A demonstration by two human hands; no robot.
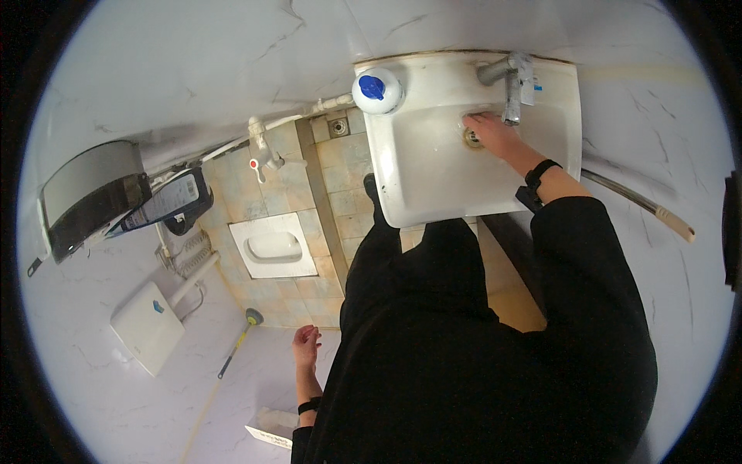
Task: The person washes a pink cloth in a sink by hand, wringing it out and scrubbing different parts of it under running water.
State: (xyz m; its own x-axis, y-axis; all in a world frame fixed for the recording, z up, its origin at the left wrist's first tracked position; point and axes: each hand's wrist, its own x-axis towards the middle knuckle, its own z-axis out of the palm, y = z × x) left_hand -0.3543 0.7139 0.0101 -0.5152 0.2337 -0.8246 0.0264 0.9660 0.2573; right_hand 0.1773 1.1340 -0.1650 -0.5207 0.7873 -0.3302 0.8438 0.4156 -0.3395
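My right hand (491,132) is inside the white ceramic washbasin (452,200), just beside the drain (474,138) and below the spout of the chrome faucet (511,87). Its fingers point left over the basin floor; whether they pinch something small cannot be made out. A white bottle with a blue pump top (377,91) stands on the basin's left corner. Away from the basin, my left hand (306,342) hangs at my side with its fingers loosely curled and nothing visible in it. Black straps circle both wrists.
Left of the basin, a squat toilet (273,246) is set in the tiled floor, with a wall tap (264,156) nearby. A dark dispenser (95,197) and a white cistern (148,329) are on the walls. A long-handled brush (236,348) leans at lower left; a metal pole (632,200) is at right.
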